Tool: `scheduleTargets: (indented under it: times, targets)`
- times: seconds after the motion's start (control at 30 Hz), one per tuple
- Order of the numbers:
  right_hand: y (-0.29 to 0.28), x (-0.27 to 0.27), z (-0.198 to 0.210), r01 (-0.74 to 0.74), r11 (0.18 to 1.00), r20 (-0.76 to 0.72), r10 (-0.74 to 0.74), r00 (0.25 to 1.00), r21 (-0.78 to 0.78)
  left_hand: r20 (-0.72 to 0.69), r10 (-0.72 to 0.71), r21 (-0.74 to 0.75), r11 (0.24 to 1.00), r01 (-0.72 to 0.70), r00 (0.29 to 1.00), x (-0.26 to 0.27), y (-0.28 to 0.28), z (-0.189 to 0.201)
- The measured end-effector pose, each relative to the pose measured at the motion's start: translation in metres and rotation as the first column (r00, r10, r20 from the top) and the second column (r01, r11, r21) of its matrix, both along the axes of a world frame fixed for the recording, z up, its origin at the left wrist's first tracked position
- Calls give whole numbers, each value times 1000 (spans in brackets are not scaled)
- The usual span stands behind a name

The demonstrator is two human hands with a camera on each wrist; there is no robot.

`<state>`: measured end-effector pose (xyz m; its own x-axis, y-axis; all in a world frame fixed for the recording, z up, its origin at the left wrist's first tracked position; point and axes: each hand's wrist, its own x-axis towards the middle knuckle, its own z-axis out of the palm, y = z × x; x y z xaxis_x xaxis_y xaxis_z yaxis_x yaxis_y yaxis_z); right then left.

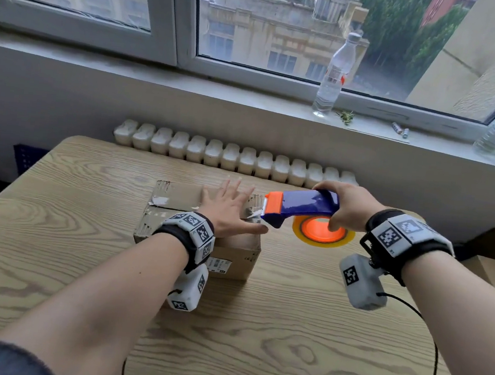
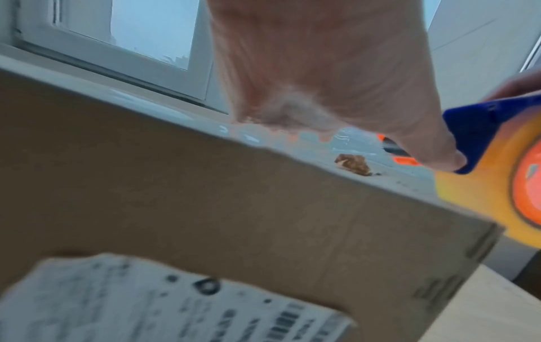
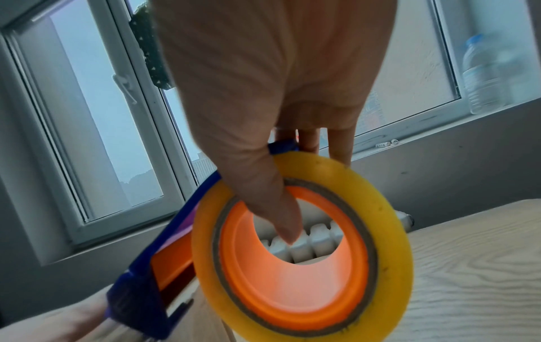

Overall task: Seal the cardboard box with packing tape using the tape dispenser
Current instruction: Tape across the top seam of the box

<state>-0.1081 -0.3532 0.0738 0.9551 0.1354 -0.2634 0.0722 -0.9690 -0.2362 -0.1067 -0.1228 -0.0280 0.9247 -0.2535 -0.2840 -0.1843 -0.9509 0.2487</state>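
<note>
On the wooden worktop (image 1: 287,327) the left hand (image 1: 228,209) lies flat, fingers spread, on the cardboard box (image 1: 177,208), likely to steady it, while the right hand (image 1: 347,208) grips the tape dispenser (image 1: 300,207) at the box's right edge, thumb through the tape roll (image 3: 304,250).

The cardboard box (image 1: 179,194) is showing matt brown corrugated board, with glossy, wrinkled strips of old clear tape and a white paper label (image 2: 164,307) stuck to its side. The tape dispenser (image 1: 302,206) is gleaming in smooth, glossy blue and orange plastic, and its roll of packing tape (image 3: 304,252) is looking yellowish and translucent around a grey card core. The table (image 1: 284,357) is presenting a pale, matt wood-grain surface.
</note>
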Motion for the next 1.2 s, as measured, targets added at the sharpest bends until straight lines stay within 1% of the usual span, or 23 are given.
scheduleTargets:
  times: [0.1, 0.23, 0.5, 0.73, 1.03, 1.1, 1.2]
  targets:
    - [-2, 1, -2, 5, 1000, -4, -5, 1000, 11, 5, -61, -19, 998, 61, 998, 3, -18, 0]
    - [-7, 3, -4, 9, 1000, -7, -8, 1000, 19, -8, -89, 56, 994, 89, 996, 6, -27, -8]
    - [-13, 2, -11, 2, 999, -18, -1, 1000, 46, -16, -88, 103, 991, 90, 996, 11, -29, -9]
    - [-26, -3, -12, -5, 999, -11, 6, 1000, 42, -5, -101, 91, 991, 101, 995, 10, -28, -5]
    - [-42, -4, -24, 1, 997, -17, 0, 1000, 80, 23, -107, 75, 992, 105, 994, 10, -28, -9]
    - [-53, -2, -21, 19, 999, -2, -19, 1000, 39, 22, -107, 68, 992, 106, 994, 10, -25, -12]
    - [-71, 1, -13, 48, 995, 1, -48, 999, -88, 22, -111, 72, 991, 109, 994, 9, -24, -12]
